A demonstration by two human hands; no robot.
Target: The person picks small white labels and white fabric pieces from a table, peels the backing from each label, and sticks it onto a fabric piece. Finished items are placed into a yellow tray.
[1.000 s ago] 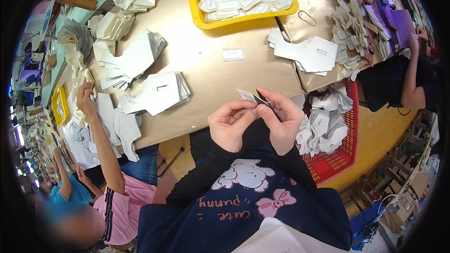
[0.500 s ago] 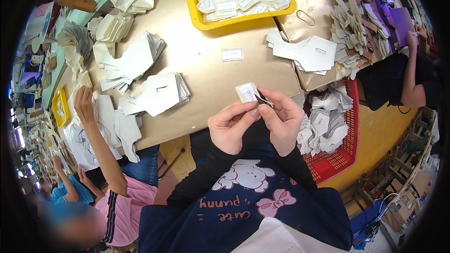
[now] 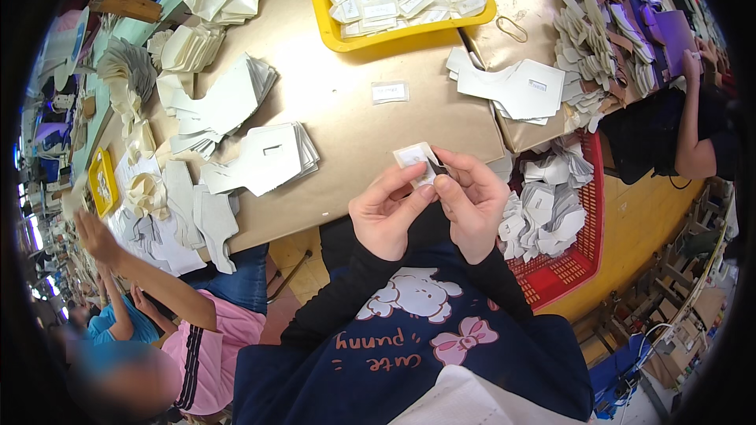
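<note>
Between my hands, above the table's near edge, is a small cream-edged white label (image 3: 410,157). My left hand (image 3: 387,211) pinches its lower part between thumb and fingers. My right hand (image 3: 475,203) is closed at the label's right side, with a thin black piece (image 3: 435,163) showing between thumb and forefinger. Whether the black piece is joined to the label I cannot tell. Another label (image 3: 390,92) in a clear sleeve lies flat on the table beyond my hands.
A yellow tray (image 3: 490,17) full of similar labels stands at the far side. Stacked white cut pieces lie left (image 3: 264,159) and right (image 3: 520,90). A red basket (image 3: 579,248) of white pieces sits at my right. A co-worker's arm (image 3: 157,279) reaches in at left.
The label between my fingers has tilted and shifted slightly; both hands stay nearly in place. At left, the co-worker's hand has moved left and down, away from the pale pieces.
</note>
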